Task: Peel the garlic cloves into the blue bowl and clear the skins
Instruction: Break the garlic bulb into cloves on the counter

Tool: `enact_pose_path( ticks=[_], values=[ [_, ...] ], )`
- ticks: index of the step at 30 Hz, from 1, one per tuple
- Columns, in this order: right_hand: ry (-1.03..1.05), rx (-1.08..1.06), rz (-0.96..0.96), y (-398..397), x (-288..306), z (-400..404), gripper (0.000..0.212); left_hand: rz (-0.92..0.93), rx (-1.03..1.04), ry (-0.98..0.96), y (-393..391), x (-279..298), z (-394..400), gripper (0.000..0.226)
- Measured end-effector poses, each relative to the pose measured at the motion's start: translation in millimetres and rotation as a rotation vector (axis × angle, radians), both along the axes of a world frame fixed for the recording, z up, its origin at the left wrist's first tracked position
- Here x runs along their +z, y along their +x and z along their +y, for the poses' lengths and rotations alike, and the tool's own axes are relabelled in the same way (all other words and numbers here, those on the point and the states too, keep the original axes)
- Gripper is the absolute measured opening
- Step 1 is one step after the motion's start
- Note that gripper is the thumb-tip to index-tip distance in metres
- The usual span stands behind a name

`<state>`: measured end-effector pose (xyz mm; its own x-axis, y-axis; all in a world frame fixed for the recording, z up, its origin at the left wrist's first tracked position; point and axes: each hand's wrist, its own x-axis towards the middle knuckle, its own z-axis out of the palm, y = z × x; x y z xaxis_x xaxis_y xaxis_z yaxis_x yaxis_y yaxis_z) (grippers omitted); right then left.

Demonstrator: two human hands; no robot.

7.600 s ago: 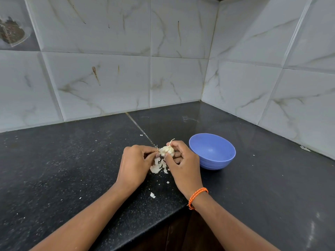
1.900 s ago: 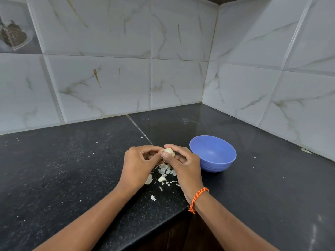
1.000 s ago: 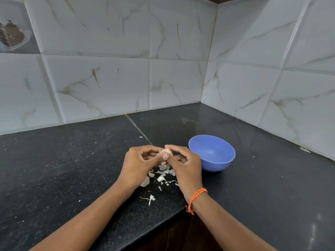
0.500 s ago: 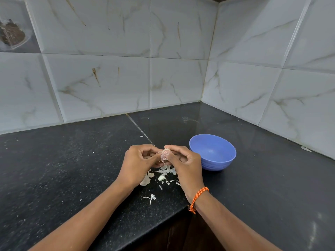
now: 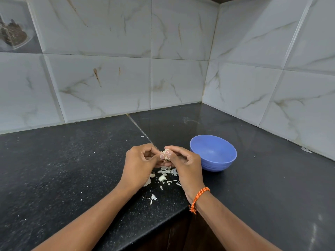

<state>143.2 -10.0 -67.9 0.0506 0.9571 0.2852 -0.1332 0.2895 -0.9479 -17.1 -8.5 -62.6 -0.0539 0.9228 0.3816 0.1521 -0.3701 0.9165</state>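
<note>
A: Where the polished black speckled stone countertop [image 5: 54, 178] meets its near edge, which items lie closest to the camera?

B: Two bare forearms enter from below. The right wrist carries a braided orange thread bracelet [image 5: 199, 198]. Between the wrists, thin off-white garlic skins [image 5: 164, 176] lie scattered on the stone, with one stray curl [image 5: 152, 198] nearer the edge.

A: State the condition of each hand.

B: The left hand [image 5: 138, 163] is curled, thumb and fingertips pinching the small pale garlic piece [image 5: 165, 154]. The right hand [image 5: 184, 166] is likewise curled, its thumb and forefinger gripping the same piece from the other side. The piece is held above the skins, clear of the counter, and is mostly hidden by the fingers; how much skin remains on it cannot be told.

A: Where is the receiving vessel?

B: The round blue plastic bowl [image 5: 230, 156] stands upright just beside the right hand, on its far right. The hand covers part of its near left rim. No cloves show inside it.

A: And beyond?

B: A seam [image 5: 137, 125] crosses the counter toward white marble-veined wall tiles [image 5: 108, 84], which meet in a corner. One tile at upper left bears a dark printed picture [image 5: 12, 33], too indistinct to identify. No brand, label or readable writing appears.
</note>
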Motion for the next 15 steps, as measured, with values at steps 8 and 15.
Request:
enact_pose_path(
  ticks=[8,15],
  values=[
    [0.005,0.034,0.126,0.3,-1.9,3.4,0.021,0.117,0.068,0.023,-3.1,-1.4,3.0,0.028],
    [0.085,-0.052,-0.124,0.1,-8.2,5.8,0.032,0.09,0.029,-0.034,-1.7,2.8,-0.9,0.015]
  ],
)
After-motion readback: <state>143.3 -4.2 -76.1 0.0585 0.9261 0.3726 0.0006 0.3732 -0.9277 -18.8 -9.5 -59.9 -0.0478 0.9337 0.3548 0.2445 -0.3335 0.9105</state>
